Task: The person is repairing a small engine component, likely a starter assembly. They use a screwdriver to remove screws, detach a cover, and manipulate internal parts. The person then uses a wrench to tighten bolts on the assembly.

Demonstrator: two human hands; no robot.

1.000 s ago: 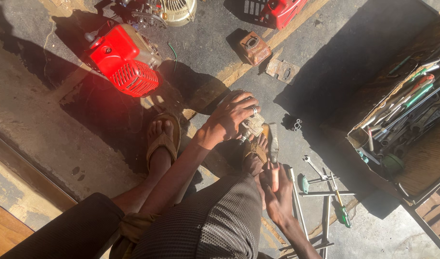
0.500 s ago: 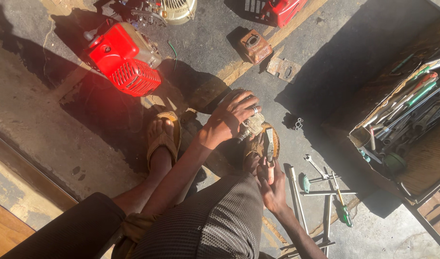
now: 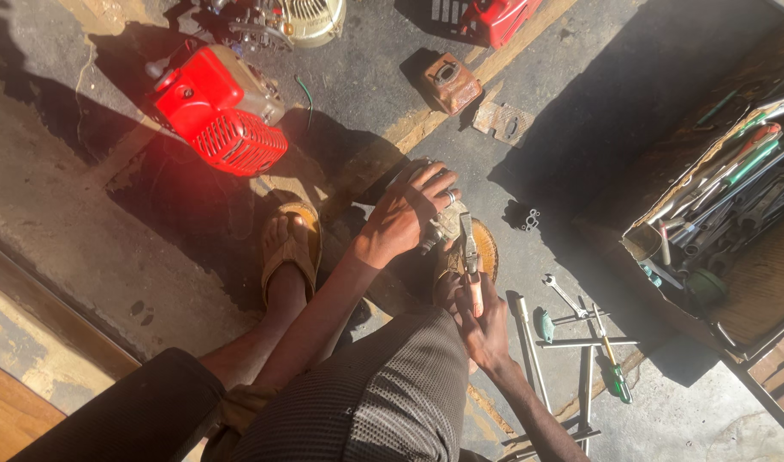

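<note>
My left hand (image 3: 409,214) grips a small grey metal engine part (image 3: 447,224) and presses it down over my right foot on the concrete floor. My right hand (image 3: 482,321) holds a pair of pliers (image 3: 469,252) with reddish handles, its jaws pointing up at the part. Both feet wear tan sandals (image 3: 291,248). My legs and dark trousers fill the lower middle of the view.
A red engine cover (image 3: 221,111) lies at the upper left, and a rusty brown box-shaped part (image 3: 450,83) at the top middle. Spanners and a green-handled screwdriver (image 3: 612,364) lie on the floor at the right. An open toolbox (image 3: 734,214) full of tools stands at the far right.
The view has shifted slightly. My left hand has turned on the metal part, and my right hand has brought the pliers up closer against it.
</note>
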